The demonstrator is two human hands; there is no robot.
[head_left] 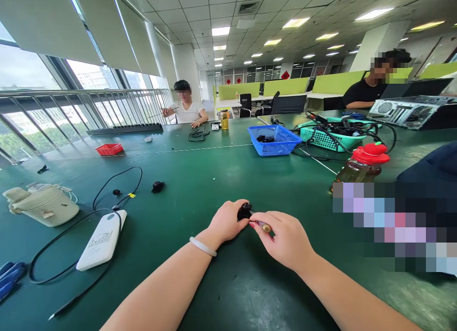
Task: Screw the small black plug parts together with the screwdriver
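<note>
My left hand (227,220) is closed around a small black part (244,212), holding it just above or against the green table; I cannot tell what kind of part it is. Pinched in my right hand (282,238) is a screwdriver-like tool with a rounded yellowish handle end (265,228). Its thin front end meets the black part, though the tip itself is hidden. Another small black part (157,186) lies on the table to the left of my hands, and a smaller black piece (116,192) rests farther left.
A white power bank (102,240) with a looping black cable and a cream bottle (44,205) lie left. Ahead stand a blue basket (274,148), a green basket (323,141) of cables and a red-lidded jar (360,164). Two people sit across the table (185,169).
</note>
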